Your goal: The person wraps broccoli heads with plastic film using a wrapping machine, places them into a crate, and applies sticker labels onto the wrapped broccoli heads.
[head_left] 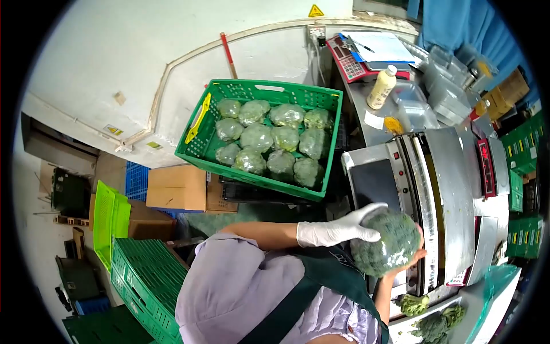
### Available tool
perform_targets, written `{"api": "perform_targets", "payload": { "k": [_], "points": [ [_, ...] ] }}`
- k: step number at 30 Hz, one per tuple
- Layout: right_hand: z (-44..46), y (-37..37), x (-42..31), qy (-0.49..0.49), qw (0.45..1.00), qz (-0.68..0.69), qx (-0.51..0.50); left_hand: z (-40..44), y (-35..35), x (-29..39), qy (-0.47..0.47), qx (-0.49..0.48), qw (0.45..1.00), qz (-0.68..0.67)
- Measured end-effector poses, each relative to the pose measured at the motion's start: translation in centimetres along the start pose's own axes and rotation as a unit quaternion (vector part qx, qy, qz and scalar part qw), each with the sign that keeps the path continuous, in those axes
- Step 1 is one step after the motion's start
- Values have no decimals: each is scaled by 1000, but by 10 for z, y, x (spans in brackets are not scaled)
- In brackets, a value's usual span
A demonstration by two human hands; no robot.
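A large head of broccoli (385, 243), shiny with clear film, is held between both hands. My left hand (344, 226), in a white glove, has its thumb and fingers around the upper left side of the broccoli. My right hand (417, 255), bare, curls around its right side and is partly hidden behind it. Just beyond the hands stands a wrapping machine (413, 189) with a dark plate at its left. A green crate (252, 179) at the upper middle holds several film-wrapped broccoli heads (256, 137).
Unwrapped broccoli (432, 328) lies in a white container at the lower right. A bottle (381, 88), a red scale (348, 60) and clear trays (450, 97) stand on the metal table. Stacked green crates (143, 281) and a cardboard box (176, 188) are at the left.
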State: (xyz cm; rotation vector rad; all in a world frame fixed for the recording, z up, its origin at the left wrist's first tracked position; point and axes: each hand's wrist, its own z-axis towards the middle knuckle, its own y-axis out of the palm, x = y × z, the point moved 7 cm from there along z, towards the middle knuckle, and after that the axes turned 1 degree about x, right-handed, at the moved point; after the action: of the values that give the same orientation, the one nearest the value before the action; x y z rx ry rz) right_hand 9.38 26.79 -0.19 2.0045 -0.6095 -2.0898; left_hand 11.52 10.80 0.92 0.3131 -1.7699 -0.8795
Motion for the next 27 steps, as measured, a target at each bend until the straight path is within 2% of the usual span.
{"api": "perform_targets", "payload": {
  "k": [2,4,5,6,9,10,11,12,13,15,16,17,18,20,21,23,24,26,27],
  "points": [
    [9,35,15,11,995,-21,-98,-12,-23,24,53,29,998,21],
    [14,78,13,-39,965,-195,-172,-26,-50,44,101,52,993,26],
    [11,102,2,-83,927,-313,-190,-33,-71,51,131,96,985,61],
    [11,111,11,-42,938,-255,-229,-44,-90,63,163,122,977,64],
    [16,117,13,-38,936,-267,-227,-103,-173,108,225,269,932,97],
    [17,109,19,-25,939,-265,-218,-130,-199,127,258,339,898,114],
    [18,100,25,4,937,-276,-214,-160,-245,141,313,376,852,188],
    [19,90,31,33,934,-286,-210,-191,-245,167,295,453,807,237],
    [19,76,37,72,942,-265,-190,-213,-259,182,293,473,798,231],
    [20,52,41,81,931,-303,-184,-283,-353,189,293,596,685,300],
    [19,42,43,98,930,-310,-172,-304,-369,196,304,614,662,303],
    [17,37,43,89,928,-320,-170,-315,-368,203,301,639,648,284],
    [14,33,43,92,927,-323,-168,-343,-404,199,298,686,581,320],
    [8,26,47,136,918,-339,-155,-368,-434,196,239,748,521,335],
    [6,24,50,145,915,-340,-165,-365,-442,196,236,748,523,333],
    [3,26,55,149,913,-341,-168,-364,-463,191,112,802,476,341],
    [0,27,56,153,912,-339,-172,-378,-513,175,46,818,476,318],
    [-3,35,55,161,910,-343,-166,-368,-514,169,-8,804,503,316],
    [-4,39,54,160,905,-351,-180,-366,-536,153,-68,773,556,299]
  ]
}}
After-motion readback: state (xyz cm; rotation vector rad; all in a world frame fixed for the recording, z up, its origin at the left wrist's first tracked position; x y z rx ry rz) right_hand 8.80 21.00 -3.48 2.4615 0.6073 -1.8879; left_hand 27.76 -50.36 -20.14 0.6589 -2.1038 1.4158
